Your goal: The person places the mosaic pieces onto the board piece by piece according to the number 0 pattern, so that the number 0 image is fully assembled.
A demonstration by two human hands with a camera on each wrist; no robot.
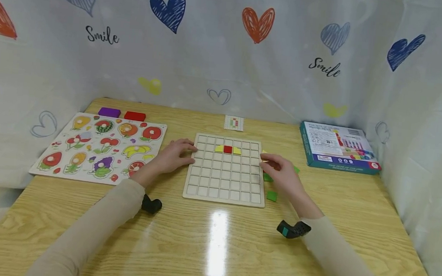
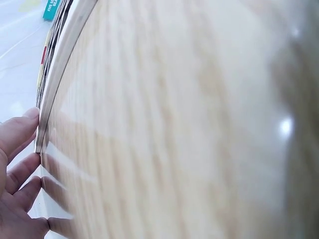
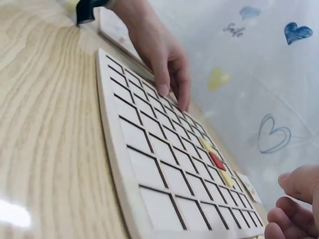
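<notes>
A pale wooden grid board (image 1: 224,194) lies between the two hands. Near its far side a red square piece (image 1: 228,149) sits in one cell, flanked by yellow pieces (image 1: 218,148) in the cells beside it. My left hand (image 1: 175,155) touches the board's left edge with thumb and fingertips; the left wrist view shows the thumb (image 2: 25,127) against the rim, the other fingers spread below. At the right edge is my right hand (image 1: 281,171), thumb and index tips right at the rim and the other fingers bent. Green pieces (image 1: 272,196) lie beside and partly under the right hand.
A fruit puzzle board (image 1: 56,141) lies at the left, with purple (image 1: 109,112) and red blocks (image 1: 135,116) behind it. A small pattern card (image 1: 234,123) is beyond the grid. At the back right lies a flat box (image 1: 338,147). Curtains border the table.
</notes>
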